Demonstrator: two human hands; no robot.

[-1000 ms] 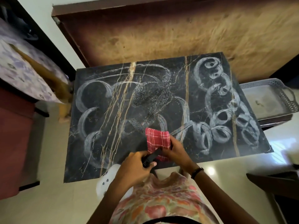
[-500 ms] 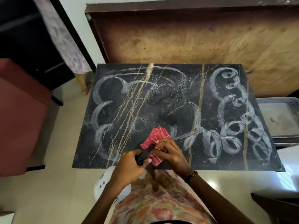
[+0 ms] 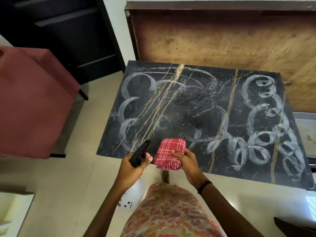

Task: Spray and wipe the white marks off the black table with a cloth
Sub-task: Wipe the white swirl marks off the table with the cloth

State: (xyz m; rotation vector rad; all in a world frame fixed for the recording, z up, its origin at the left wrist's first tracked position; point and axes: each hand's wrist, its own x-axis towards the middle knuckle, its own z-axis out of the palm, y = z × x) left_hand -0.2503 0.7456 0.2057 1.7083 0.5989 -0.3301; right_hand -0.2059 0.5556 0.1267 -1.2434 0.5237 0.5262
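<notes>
The black marble table [image 3: 193,117] carries swirling white marks [image 3: 266,134] on its left and right sides, and a wet speckled patch [image 3: 195,94] in its middle. My left hand [image 3: 131,166] grips a spray bottle [image 3: 139,153] by its black trigger head at the table's near edge; the white bottle body hangs below my wrist. My right hand [image 3: 186,159] holds a folded red checked cloth [image 3: 169,153] just above the near edge, beside the sprayer.
A red upholstered chair [image 3: 32,103] stands left of the table. A large brown board [image 3: 222,35] leans behind it, and a dark cabinet [image 3: 68,31] is at the back left. A grey tray [image 3: 306,130] sits past the table's right side.
My view has shifted left, so the table sits further right in frame. The cloth has been refolded into a neat pad, and the two hands have drawn slightly apart.
</notes>
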